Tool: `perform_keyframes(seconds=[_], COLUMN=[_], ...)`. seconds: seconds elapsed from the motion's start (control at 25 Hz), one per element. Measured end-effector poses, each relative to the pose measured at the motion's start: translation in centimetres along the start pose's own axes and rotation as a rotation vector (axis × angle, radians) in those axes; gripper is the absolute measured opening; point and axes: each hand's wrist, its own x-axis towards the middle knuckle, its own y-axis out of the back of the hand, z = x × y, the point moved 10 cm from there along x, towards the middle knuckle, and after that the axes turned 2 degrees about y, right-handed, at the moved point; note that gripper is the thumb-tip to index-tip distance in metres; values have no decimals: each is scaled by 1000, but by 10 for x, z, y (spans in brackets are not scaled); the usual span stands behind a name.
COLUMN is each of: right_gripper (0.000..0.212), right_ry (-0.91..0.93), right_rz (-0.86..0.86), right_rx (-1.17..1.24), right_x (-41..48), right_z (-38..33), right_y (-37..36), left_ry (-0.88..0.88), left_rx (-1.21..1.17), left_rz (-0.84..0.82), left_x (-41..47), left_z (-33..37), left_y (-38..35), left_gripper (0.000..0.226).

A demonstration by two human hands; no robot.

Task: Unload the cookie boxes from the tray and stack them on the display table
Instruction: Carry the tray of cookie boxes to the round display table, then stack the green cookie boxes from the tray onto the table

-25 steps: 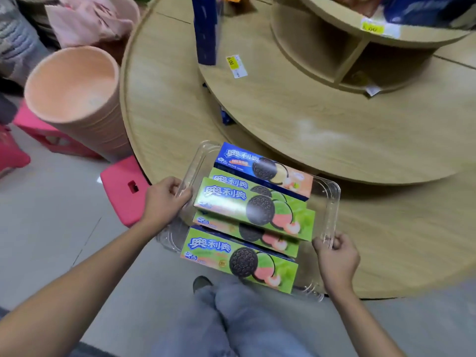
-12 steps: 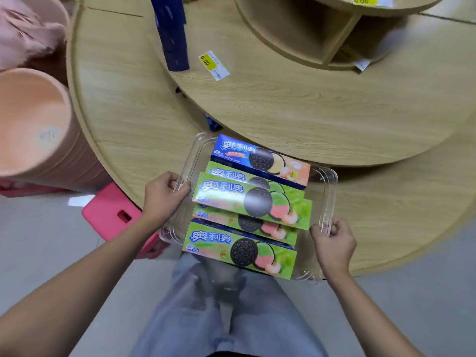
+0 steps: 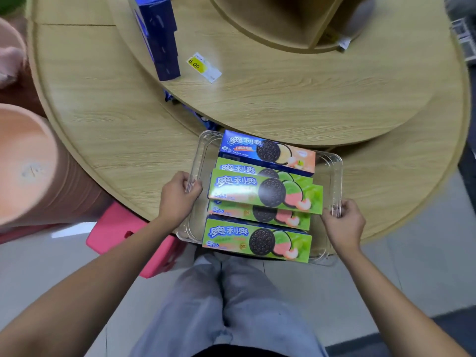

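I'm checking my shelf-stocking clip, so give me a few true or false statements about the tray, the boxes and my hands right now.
1. Both hands grip the clear tray: left hand, right hand. True.
2. The tray is empty. False: several cookie boxes lie in it.
3. The farthest box is blue. True.
4. The nearest box is red. False: it is green.
5. A yellow price tag lies on the display table's upper tier. True.

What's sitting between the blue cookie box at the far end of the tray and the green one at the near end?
In the head view, three more green boxes lie overlapped between the blue box and the nearest green box.
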Motion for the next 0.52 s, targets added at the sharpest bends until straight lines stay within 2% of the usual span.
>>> perform_keyframes(seconds=[0.24,0.4,0.52], right_gripper=[20,49,58], right_ry=[-37,-86,-47], right_rz=[-46,-164,-165], right_rx=[-10,88,128], right_x=[-3,-2,-8], right_z=[-3,-4,-20], right_y=[-1,-1,15], left_ry=[36,168,161], left_rx=[106,89,-77], left_rz=[-123,-194,-96], left_x=[1,-2,-19], left_z=[-1,-6,15], left_y=[-8,-5,15], left_gripper=[29,23,41])
